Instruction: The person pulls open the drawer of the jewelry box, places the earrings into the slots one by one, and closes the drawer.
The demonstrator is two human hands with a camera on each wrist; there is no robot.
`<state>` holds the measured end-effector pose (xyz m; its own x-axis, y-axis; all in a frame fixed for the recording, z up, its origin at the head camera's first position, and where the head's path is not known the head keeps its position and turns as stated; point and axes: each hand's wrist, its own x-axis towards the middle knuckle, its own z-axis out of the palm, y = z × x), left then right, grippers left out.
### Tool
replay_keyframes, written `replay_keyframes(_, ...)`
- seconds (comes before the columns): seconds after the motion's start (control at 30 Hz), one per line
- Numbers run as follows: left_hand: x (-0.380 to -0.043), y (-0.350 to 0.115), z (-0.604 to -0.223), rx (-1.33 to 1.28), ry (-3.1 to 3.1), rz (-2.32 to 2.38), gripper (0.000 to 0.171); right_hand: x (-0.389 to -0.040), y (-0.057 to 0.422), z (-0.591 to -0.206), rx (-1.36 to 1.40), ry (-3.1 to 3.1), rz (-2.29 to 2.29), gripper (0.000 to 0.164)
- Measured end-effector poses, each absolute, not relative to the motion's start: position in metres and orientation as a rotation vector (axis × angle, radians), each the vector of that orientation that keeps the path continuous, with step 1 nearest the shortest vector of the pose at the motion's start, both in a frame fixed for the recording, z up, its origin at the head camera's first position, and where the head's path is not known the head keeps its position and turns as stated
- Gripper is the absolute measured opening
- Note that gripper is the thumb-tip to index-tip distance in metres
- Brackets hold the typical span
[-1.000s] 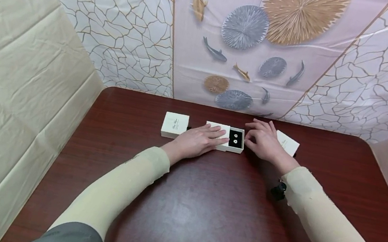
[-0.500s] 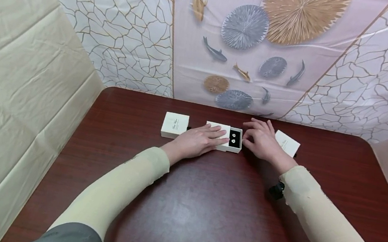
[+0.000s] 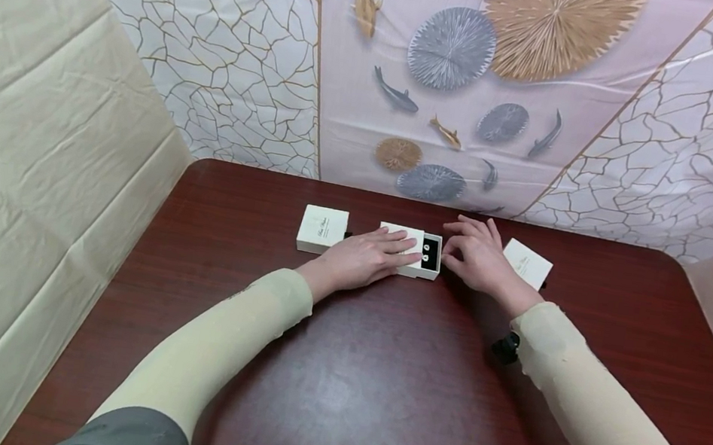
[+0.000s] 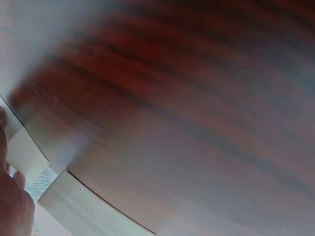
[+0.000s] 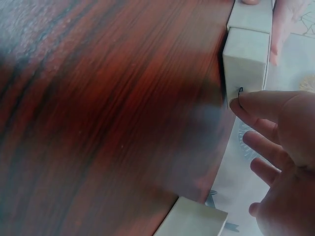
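Note:
A white jewelry box (image 3: 400, 230) lies near the back of the table, its drawer (image 3: 435, 271) partly out to the right. Two small shiny pieces, like stud earrings (image 3: 425, 253), sit on the drawer's black lining. My left hand (image 3: 361, 260) holds the sleeve, with fingers laid over its top and a fingertip against its near side in the right wrist view. At the drawer's end, my right hand (image 3: 477, 258) pinches a small black pull tab (image 5: 240, 91) between thumb and index finger. Its other fingers are loosely bent. The left wrist view shows only part of the left hand (image 4: 15, 201).
A second white box (image 3: 322, 230) with printed lettering stands left of the left hand. Another white box (image 3: 528, 263) lies turned at an angle beyond the right wrist. Patterned cloth (image 3: 437, 135) hangs just behind the dark red-brown table (image 3: 333, 386).
The drawer has slid leftward into its sleeve, so less black lining shows. My right hand has moved left with it. The left hand and both other boxes have stayed in place.

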<state>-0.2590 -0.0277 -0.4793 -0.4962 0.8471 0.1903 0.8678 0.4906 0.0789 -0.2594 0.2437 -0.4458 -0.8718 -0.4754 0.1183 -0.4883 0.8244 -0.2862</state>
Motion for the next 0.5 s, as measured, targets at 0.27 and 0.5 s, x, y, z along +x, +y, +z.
replay_keyframes(0.27,-0.259,-0.0274,-0.4794,-1.512,-2.607,-0.241,0.048,-0.26,0.2407,-0.4452,0.783,-2.977,0.477,0.011)
replay_keyframes(0.5,-0.2597,-0.0271,-0.4798,-1.505,-2.593,-0.224,0.048,-0.2617,0.2388,-0.4451,0.783,-2.983,0.472,0.012)
